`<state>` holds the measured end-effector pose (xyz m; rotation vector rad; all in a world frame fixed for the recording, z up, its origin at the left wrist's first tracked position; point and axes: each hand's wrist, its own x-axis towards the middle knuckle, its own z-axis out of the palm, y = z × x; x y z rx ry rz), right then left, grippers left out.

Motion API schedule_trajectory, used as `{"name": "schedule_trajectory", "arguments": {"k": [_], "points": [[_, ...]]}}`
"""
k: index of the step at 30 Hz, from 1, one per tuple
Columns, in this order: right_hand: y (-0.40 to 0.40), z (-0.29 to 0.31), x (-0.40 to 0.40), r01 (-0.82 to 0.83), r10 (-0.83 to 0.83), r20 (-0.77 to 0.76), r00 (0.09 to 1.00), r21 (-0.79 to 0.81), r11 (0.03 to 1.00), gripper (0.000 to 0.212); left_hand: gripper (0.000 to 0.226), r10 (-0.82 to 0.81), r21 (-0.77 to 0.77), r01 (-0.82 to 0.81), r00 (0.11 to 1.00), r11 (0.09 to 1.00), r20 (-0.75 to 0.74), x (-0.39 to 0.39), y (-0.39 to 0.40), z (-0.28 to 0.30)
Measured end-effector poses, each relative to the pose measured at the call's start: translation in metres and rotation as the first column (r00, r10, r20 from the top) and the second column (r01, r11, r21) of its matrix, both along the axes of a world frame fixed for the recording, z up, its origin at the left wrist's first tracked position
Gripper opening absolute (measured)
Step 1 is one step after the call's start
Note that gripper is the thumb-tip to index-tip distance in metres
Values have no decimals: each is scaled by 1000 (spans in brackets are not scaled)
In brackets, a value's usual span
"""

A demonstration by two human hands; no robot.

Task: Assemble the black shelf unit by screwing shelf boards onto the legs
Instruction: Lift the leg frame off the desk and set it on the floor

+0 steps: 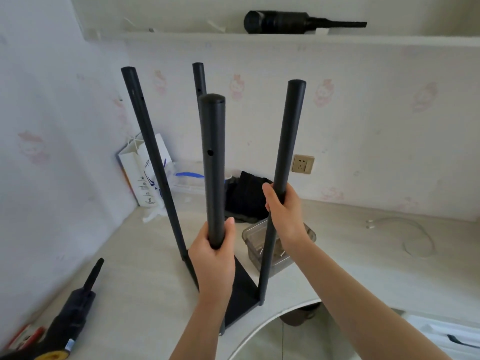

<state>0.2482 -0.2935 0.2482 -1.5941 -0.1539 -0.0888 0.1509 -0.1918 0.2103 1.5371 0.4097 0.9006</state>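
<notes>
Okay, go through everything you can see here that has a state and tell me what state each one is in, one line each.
Shelf unit: four legs upright, one board fitted at the bottom.
Left hand: grips the nearest leg.
Right hand: grips the right leg.
Clear container: lid off, hardware inside.
Paper bag: standing open in the corner.
Power tool: lying on the table, untouched.

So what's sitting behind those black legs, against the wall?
A white paper bag, a dark bundle of cloth and a clear plastic container; its contents are partly covered by the right hand.
</notes>
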Motion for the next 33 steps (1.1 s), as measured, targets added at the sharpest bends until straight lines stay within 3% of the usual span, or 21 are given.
{"name": "schedule_trajectory", "arguments": {"k": [2,10,16,25,33], "points": [[1,0,5,14,-14,-3,1000,1,1000,25,53,32,20,-32,999,999,-13,4,-1,1],[1,5,5,32,-32,18,999,1,999,31,50,132,89,-131,991,987,-6,11,5,12],[14,24,-5,54,-54,-6,999,124,991,34,56,127,32,-126,992,991,-26,3,20,32],[17,56,-63,148,-153,4,988,230,962,33,53,-2,83,-2,999,997,48,-51,28,70],[-7,88,-152,332,-361,40,932,304,893,32,37,-254,232,220,959,947,129,-120,20,108]]}}
